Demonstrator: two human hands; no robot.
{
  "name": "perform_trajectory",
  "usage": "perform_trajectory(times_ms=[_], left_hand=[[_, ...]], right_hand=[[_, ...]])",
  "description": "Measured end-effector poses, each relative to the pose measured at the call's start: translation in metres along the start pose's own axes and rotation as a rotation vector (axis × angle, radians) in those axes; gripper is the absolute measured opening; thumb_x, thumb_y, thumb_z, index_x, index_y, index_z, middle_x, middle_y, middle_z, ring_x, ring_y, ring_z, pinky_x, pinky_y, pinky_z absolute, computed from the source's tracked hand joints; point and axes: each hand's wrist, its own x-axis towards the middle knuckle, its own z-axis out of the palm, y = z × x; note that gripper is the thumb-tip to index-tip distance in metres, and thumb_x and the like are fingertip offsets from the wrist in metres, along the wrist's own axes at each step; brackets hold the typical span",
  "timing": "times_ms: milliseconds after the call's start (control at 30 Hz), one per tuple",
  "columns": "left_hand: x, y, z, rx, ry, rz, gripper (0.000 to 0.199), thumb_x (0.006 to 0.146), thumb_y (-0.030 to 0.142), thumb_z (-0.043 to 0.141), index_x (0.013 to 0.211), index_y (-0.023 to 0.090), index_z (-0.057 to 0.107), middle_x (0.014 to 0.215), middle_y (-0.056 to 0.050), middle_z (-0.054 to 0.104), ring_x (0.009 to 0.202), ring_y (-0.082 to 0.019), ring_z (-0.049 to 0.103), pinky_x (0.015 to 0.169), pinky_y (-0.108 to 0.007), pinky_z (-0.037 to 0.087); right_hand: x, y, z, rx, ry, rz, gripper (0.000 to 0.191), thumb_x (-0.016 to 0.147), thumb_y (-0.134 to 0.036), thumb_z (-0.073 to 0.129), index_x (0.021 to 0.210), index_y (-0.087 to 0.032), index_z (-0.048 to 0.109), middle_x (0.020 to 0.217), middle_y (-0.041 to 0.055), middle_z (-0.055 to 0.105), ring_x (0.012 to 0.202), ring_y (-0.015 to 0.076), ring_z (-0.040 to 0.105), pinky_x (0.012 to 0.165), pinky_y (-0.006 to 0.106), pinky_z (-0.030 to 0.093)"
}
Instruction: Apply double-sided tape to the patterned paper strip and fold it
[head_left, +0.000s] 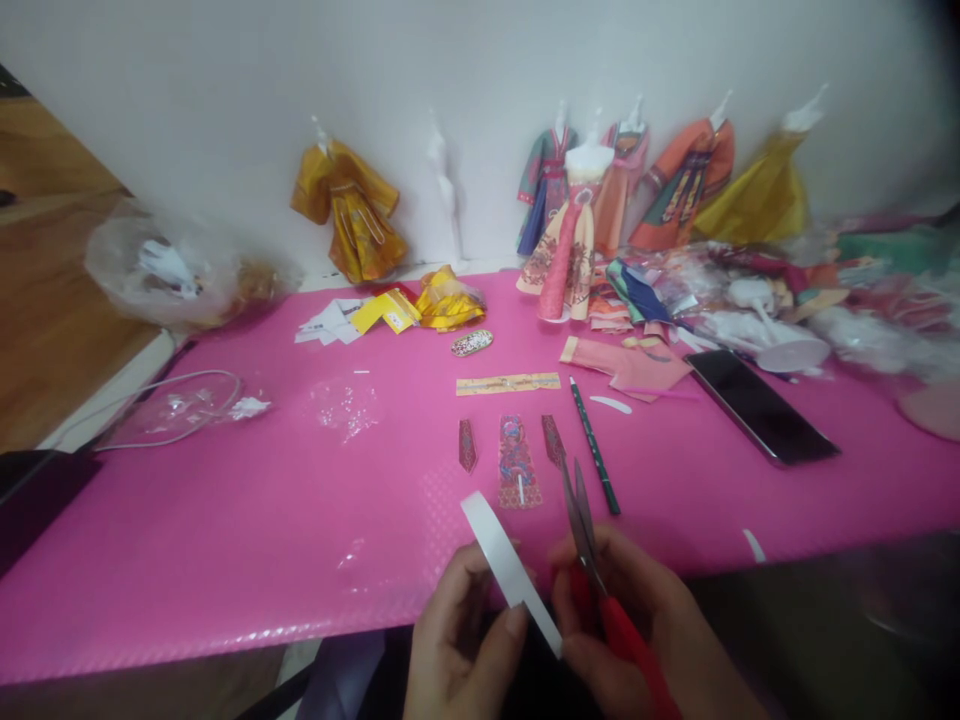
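Note:
My left hand (469, 630) is closed on a roll of white tape (504, 560), tilted and seen nearly edge-on, with the thumb pressed on its face. Red-handled scissors (581, 515) are in my right hand (645, 610), blades pointing up and slightly apart. The right fingertips are close to the lower end of the tape; I cannot tell whether they pinch it. Just beyond lies a patterned fabric panel (516, 455) with a short white strip on it. Small dark red pointed pieces, a left one (467, 446) and a right one (553, 440), flank it.
A patterned strip (508, 384), a dark pencil (595, 445), a pink garment piece (630, 365) and a phone (761, 405) lie on the pink tabletop (262, 520). Dressed doll forms, one a gold dress (349, 215), stand along the wall. Plastic bags and fabric heap at right.

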Motion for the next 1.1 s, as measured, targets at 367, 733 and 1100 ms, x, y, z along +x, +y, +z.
perform_trajectory(times_ms=[367,733,1100], left_hand=[[-0.002,0.006,-0.002,0.092,0.043,0.057,0.019,0.083,0.023,0.075,0.101,0.025,0.078,0.097,-0.003,0.080,0.091,-0.022,0.075,0.080,-0.025,0.059],[-0.003,0.003,-0.006,0.172,0.044,0.073,0.020,0.083,0.019,0.074,0.100,0.028,0.078,0.100,-0.001,0.081,0.090,-0.020,0.075,0.081,-0.022,0.059],[-0.001,0.005,-0.007,0.135,0.041,0.085,0.019,0.085,0.021,0.075,0.102,0.030,0.078,0.098,0.000,0.082,0.091,-0.019,0.077,0.081,-0.021,0.060]], right_hand=[[-0.001,0.006,0.001,0.027,0.044,-0.005,0.041,0.062,-0.036,0.091,0.089,-0.021,0.064,0.074,0.0005,0.063,0.064,0.0156,0.060,0.064,0.029,0.053],[0.000,0.001,-0.001,0.032,0.043,0.018,0.031,0.066,-0.022,0.085,0.089,-0.021,0.065,0.071,-0.0016,0.061,0.066,0.0158,0.061,0.066,0.028,0.052],[0.003,0.015,-0.009,-0.023,0.002,-0.023,0.031,0.070,-0.031,0.087,0.094,-0.022,0.068,0.079,0.0012,0.065,0.074,0.0182,0.064,0.069,0.029,0.053]])
